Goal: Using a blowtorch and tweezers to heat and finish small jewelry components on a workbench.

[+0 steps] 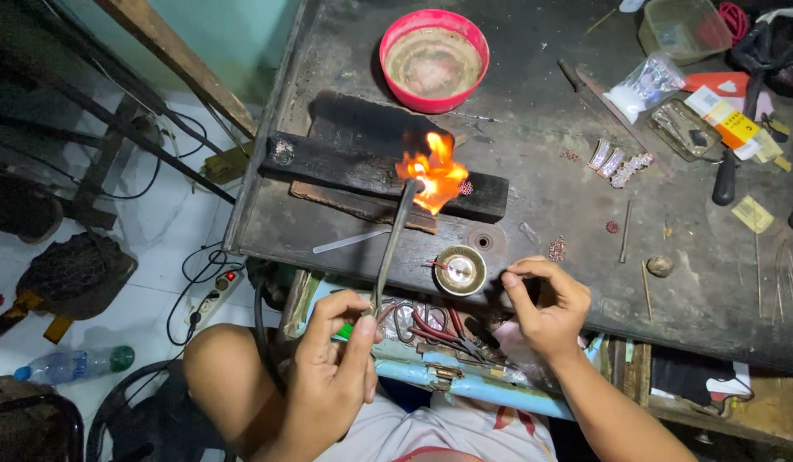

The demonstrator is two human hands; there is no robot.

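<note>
My view is dim overall. The flame (434, 175), just beyond my left hand (332, 368) and its torch (395, 244), blows out to glaring orange-white. The bench (585, 282) stays dull, corners fall dark, and edges bow slightly.

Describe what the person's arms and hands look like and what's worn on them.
Both arms are bare to the elbow and beyond: no sleeves, gloves, watch or bracelets show. The left hand and right hand have uncovered fingers with short nails; I see no rings.

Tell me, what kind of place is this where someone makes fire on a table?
Probably a small jewellery workshop. The left hand holds a torch flaming on a charred block, small sparkly ornaments lie on the sooty workbench, and pliers sit below.
</note>
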